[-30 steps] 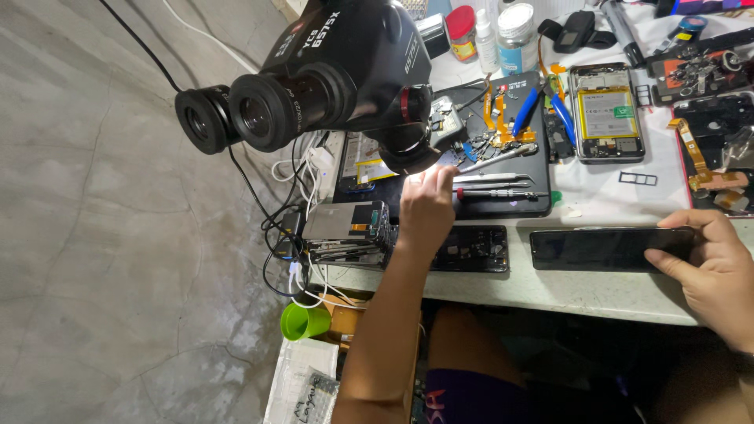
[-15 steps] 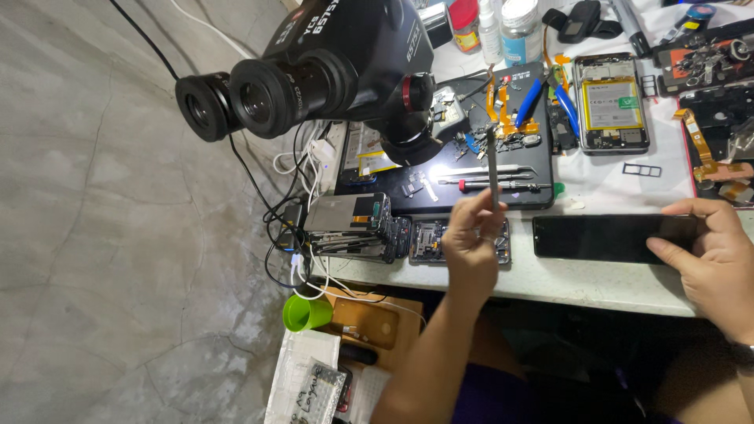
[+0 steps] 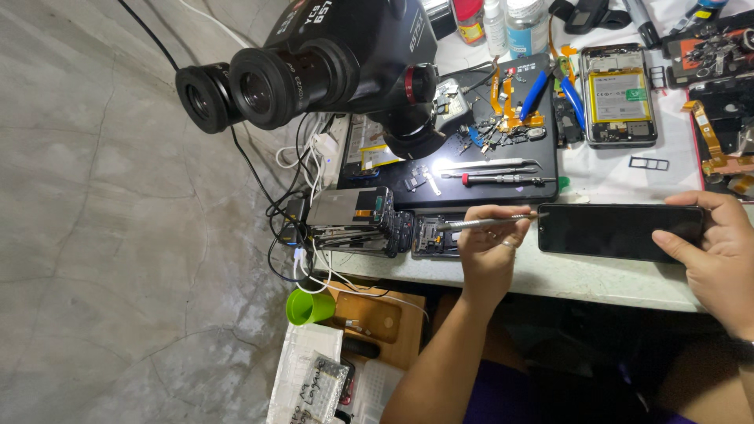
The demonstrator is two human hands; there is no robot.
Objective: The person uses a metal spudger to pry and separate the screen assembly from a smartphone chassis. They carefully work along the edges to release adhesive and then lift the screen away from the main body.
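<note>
Head view: the left hand [image 3: 488,253] is closed in a pencil-style grip on a pair of metal tweezers [image 3: 485,223], thumb and forefinger pinching the shaft near its middle. The tool lies nearly level, one end toward the dark phone [image 3: 620,231] and the other over the opened phone body [image 3: 437,235] at the near edge of the bench [image 3: 597,275]. This hold appears chosen for fine control, as the forearm rises from below the near edge and the wrist sits just at it. The right hand [image 3: 719,255] is clamped on the right end of the dark phone, thumb on the glass face and fingers curled over the far side, which pins the unit flat and stops it sliding. The phone lies lengthwise along the near edge, just right of the left hand; whether the tweezer tip touches it cannot be told. Further back on the bench, a black work mat [image 3: 487,169] carries loose small parts, a red-collared screwdriver [image 3: 503,180] and spare tweezers [image 3: 491,164], laid parallel within reach. A stereo microscope [image 3: 338,67] overhangs the mat's left part. An open phone with its battery exposed [image 3: 619,94] rests toward the far edge. A stack of phone parts [image 3: 353,220] sits at the near left corner.
</note>
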